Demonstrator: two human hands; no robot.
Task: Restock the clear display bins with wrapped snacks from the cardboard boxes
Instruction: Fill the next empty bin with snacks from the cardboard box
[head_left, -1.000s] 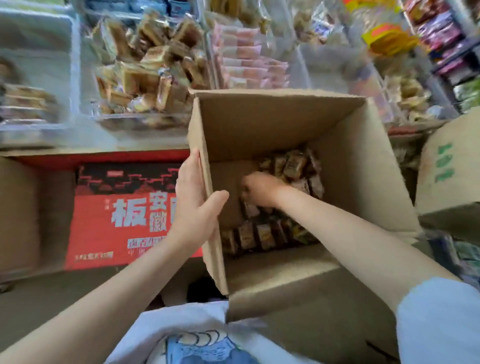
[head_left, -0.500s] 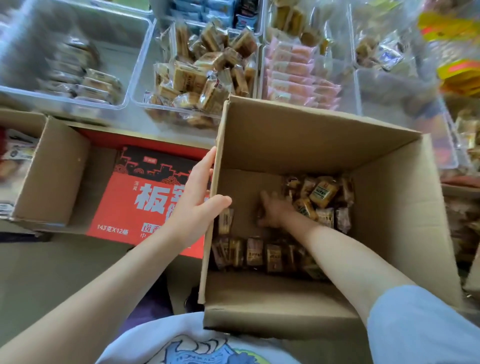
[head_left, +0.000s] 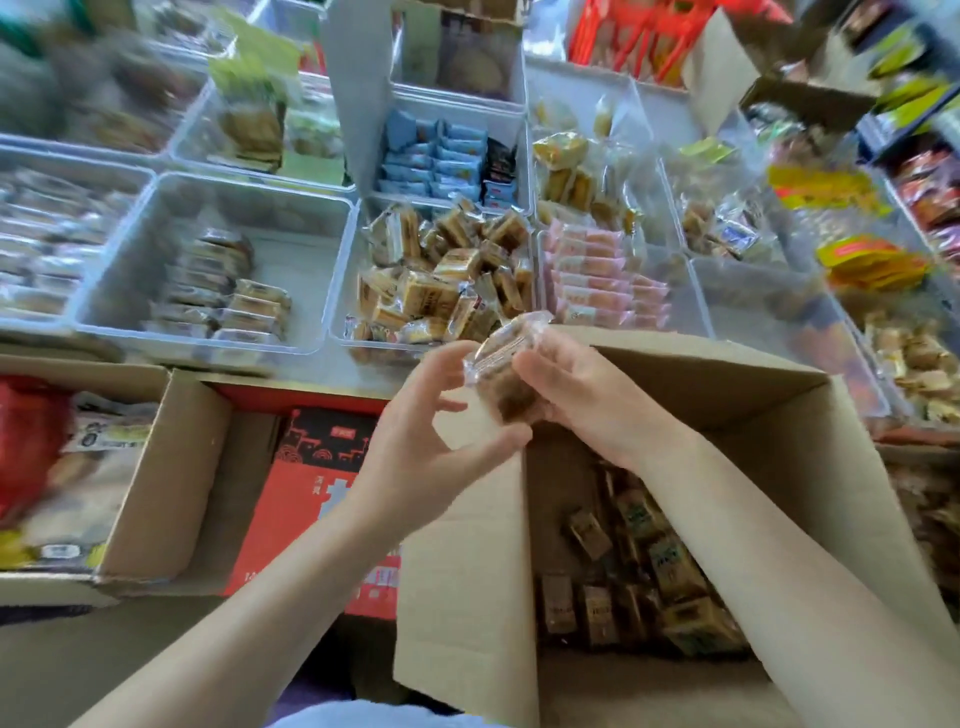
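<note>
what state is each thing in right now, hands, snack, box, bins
left hand: fingers curled under the wrapped snack
right hand: grips the wrapped snack
wrapped snack: sealed, held above the box
cardboard box: open, part full
middle bin: heaped
left bin: mostly bare

We see a display shelf (head_left: 332, 371) carrying clear bins (head_left: 218, 260) of wrapped snacks (head_left: 441, 280), side by side.
</note>
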